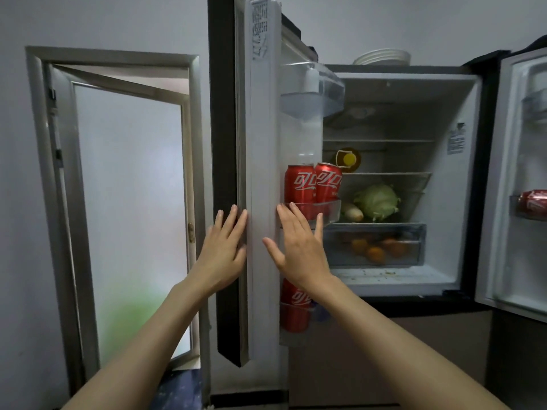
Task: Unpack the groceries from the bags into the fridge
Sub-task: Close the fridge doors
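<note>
The fridge [399,90] stands with both doors swung wide. My left hand [223,247] lies flat with straight fingers against the outer edge of the left door [257,173]. My right hand [299,250] is held flat with spread fingers at that door's inner side, just below two red cola cans [310,184] in a door rack. Another red can [294,309] sits in the rack beneath my right wrist. Inside are a green cabbage [377,201], a pale vegetable [352,213], a yellow-capped bottle [349,158] and several oranges [376,250] in the clear drawer.
The right door [521,179] hangs wide at the far right with a red can [532,202] lying in its rack. White bowls [381,56] are stacked on top of the fridge. An open window [127,184] with frosted glass is to the left.
</note>
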